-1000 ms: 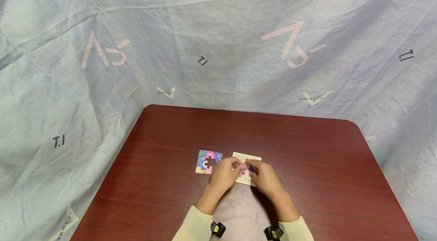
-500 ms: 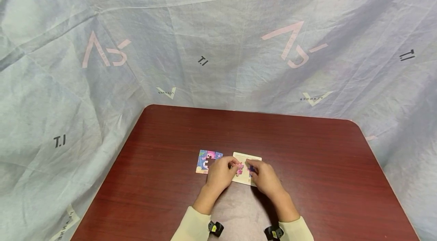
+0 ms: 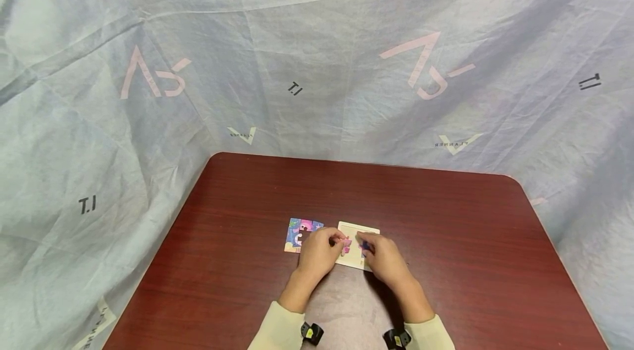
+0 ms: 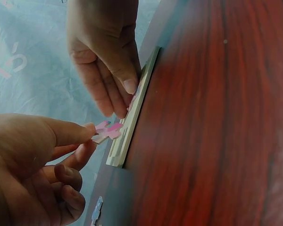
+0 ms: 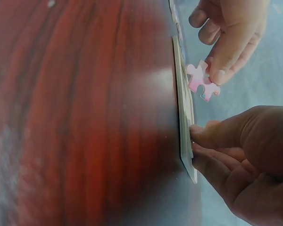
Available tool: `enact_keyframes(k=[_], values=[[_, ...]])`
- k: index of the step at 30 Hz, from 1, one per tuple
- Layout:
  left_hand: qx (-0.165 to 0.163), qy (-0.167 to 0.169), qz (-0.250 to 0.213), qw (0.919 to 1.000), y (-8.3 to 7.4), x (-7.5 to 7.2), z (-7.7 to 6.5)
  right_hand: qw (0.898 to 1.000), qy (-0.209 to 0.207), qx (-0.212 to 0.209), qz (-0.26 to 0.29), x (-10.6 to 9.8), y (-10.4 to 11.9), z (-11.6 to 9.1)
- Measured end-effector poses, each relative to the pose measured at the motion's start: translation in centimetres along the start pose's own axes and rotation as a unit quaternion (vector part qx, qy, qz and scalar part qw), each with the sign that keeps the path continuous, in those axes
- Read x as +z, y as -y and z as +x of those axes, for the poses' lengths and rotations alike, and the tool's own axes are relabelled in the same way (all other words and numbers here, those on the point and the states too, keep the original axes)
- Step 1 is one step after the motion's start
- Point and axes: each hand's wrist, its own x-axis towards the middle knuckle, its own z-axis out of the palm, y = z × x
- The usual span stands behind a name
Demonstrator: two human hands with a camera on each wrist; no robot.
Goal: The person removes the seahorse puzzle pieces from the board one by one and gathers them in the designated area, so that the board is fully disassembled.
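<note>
My left hand (image 3: 317, 253) pinches a pink jigsaw puzzle piece (image 4: 106, 132) between thumb and index finger. Its other fingers curl loosely in the left wrist view. The piece is tilted, close over the left part of a cream puzzle tray (image 3: 353, 263). On the tray's right side, my right hand (image 3: 386, 256) rests with thumb and fingertips on a blue and purple area of puzzle (image 3: 365, 245), mostly hidden under the fingers. In the right wrist view the pink piece shows its knobs and notches, just above the tray's face.
Left of the tray lies a group of joined puzzle pieces (image 3: 292, 237) with a gap in its middle, partly behind my left hand. All of it is on a dark red wooden table (image 3: 446, 229). Pale printed cloth (image 3: 317, 64) hangs behind the table.
My left hand has drawn slightly left with the pink piece, away from the right hand, showing more bare tray and covering more of the joined pieces. The right hand stays put.
</note>
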Motion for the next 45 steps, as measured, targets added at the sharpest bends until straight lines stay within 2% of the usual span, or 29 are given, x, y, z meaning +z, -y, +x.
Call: enact_keyframes(k=[6,12,17,21,31,38,45], values=[[-0.015,0.010,-0.014,0.9997,0.3,-0.3,-0.1,0.999,-0.008,-0.014,-0.045,0.2,0.3,-0.1],[-0.021,0.008,-0.009,0.9997,0.4,-0.9,-0.2,0.998,-0.009,-0.017,-0.060,0.2,0.5,0.1],[-0.021,0.007,-0.003,0.9997,0.6,-1.2,0.0,0.996,0.001,-0.031,-0.087,0.1,0.8,0.5],[-0.023,0.003,-0.004,0.9997,0.9,-1.7,0.0,0.994,0.014,-0.023,-0.102,-0.1,1.2,0.8],[-0.042,-0.016,0.014,0.9989,1.5,-3.1,0.1,0.994,0.011,-0.027,-0.105,-0.1,1.4,0.7],[-0.045,-0.015,0.021,0.9986,1.8,-3.8,0.2,0.995,0.036,-0.007,-0.090,-0.4,1.5,1.0],[-0.046,-0.044,0.038,0.9972,2.4,-5.0,0.4,0.996,0.044,-0.006,-0.079,-0.6,1.3,1.1]])
